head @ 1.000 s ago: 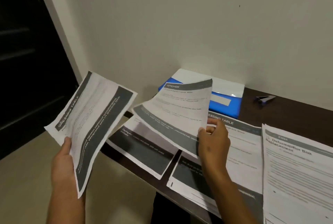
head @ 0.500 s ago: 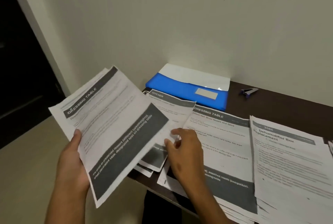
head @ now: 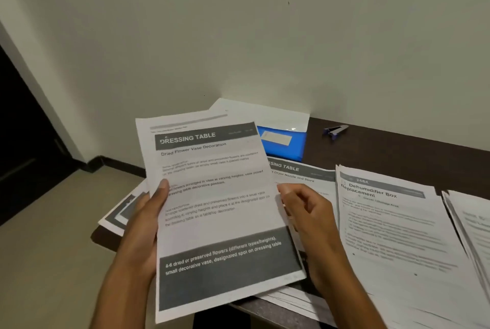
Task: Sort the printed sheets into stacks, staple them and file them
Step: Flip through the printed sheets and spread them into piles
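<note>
Sheets [head: 212, 196], 2+ fanned, gripped by left hand [head: 143, 225], thumb on top. Right hand [head: 310, 222] fingers curled at sheets' right edge. 1 stapler [head: 334, 131], 1 blue folder [head: 283, 140] beyond fingertips.

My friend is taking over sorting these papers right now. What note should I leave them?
Left hand grips the Dressing Table sheets, thumb on the front.
Right hand sits at their right edge, fingers curled; its grip cannot be told.
On the table: another Dressing Table stack, the Dehumidifier Box stack, more sheets at both ends.
The blue folder and stapler lie by the wall.
Sorting is underway; stapling and filing are left.
</note>
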`<state>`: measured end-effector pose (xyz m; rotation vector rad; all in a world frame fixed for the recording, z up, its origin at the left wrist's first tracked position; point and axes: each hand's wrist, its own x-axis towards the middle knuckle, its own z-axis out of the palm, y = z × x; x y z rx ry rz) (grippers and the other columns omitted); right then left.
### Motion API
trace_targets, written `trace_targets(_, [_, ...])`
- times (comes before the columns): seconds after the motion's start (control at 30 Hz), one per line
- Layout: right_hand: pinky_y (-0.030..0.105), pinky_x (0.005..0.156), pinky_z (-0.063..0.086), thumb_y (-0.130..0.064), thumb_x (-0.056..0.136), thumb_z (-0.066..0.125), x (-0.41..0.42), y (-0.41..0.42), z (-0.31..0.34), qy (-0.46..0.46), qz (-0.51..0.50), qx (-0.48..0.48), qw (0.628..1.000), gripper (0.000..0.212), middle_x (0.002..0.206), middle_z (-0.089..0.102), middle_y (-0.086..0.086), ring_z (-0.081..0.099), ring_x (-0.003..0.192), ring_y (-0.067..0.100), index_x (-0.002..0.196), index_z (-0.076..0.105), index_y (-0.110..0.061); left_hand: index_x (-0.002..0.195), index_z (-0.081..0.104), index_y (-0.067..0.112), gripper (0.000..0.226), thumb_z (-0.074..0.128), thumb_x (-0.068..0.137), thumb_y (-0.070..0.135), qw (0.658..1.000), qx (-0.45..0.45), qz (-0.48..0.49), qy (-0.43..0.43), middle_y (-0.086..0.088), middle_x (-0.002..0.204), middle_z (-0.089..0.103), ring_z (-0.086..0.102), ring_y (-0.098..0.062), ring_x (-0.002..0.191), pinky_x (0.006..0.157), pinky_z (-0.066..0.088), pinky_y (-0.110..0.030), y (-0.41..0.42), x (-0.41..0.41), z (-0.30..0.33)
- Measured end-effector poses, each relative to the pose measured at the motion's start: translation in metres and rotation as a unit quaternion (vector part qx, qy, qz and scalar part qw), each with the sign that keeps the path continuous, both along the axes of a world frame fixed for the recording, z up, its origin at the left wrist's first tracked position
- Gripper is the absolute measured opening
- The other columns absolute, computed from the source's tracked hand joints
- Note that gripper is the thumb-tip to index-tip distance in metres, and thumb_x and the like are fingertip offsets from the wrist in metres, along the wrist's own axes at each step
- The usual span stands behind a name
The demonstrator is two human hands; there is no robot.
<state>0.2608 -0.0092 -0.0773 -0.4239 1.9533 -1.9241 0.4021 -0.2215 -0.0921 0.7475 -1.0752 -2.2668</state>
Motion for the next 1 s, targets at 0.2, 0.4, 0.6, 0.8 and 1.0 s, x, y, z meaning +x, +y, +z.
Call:
trace_targets(0.2, [0.036,0.073,0.064,-0.019,0.092,0.078,-0.010,0.016,-0.011,0.046,-0.047,-0.004,0.998,0.014,0.091,0.077,0.002,0.077,0.083,0.021,0.104,0.074,-0.023,0.132,0.066,0.021,0.033,0.061,0.102,0.034,0.999,-0.020,-0.003,-0.026,-0.014,0.121,0.076,0.075,-0.035,0.107,0.080,0.065,-0.052,0.019,-0.013,0.007])
trace_targets(0.4, [0.034,0.069,0.060,-0.016,0.093,0.078,-0.016,0.028,-0.019,0.061,-0.057,-0.007,0.996,0.009,0.079,0.075,0.002,0.075,0.075,0.021,0.099,0.073,-0.021,0.134,0.067,0.017,0.034,0.059,0.103,0.028,0.999,-0.045,-0.014,-0.026,-0.015,0.123,0.075,0.074,-0.037,0.109,0.080,0.064,-0.053,0.029,-0.018,0.012])
trace_targets(0.6, [0.035,0.071,0.063,-0.020,0.092,0.078,-0.013,0.035,-0.023,0.065,-0.069,0.025,0.995,0.006,0.077,0.076,0.002,0.076,0.075,0.020,0.092,0.072,-0.020,0.130,0.069,0.018,0.031,0.058,0.103,0.027,0.998,-0.056,-0.016,-0.034,-0.015,0.120,0.077,0.077,-0.035,0.101,0.075,0.065,-0.051,0.032,-0.019,0.010])
trace_targets(0.8, [0.012,0.062,0.051,-0.027,0.091,0.079,-0.008,0.036,-0.027,0.100,-0.095,0.074,0.988,0.010,0.073,0.071,-0.006,0.066,0.069,0.000,0.086,0.072,-0.024,0.132,0.069,0.019,0.032,0.057,0.104,0.029,0.995,-0.085,-0.008,-0.050,-0.014,0.123,0.076,0.075,-0.037,0.107,0.081,0.063,-0.055,0.029,-0.014,0.008])
trace_targets(1.0, [0.012,0.057,0.048,-0.025,0.096,0.073,-0.023,0.040,-0.028,0.108,-0.153,0.089,0.978,0.011,0.075,0.073,-0.007,0.068,0.070,0.000,0.086,0.068,-0.023,0.135,0.067,0.018,0.035,0.054,0.106,0.033,0.988,-0.104,0.106,-0.030,-0.003,0.125,0.076,0.076,-0.023,0.107,0.083,0.064,-0.042,0.002,0.009,0.013])
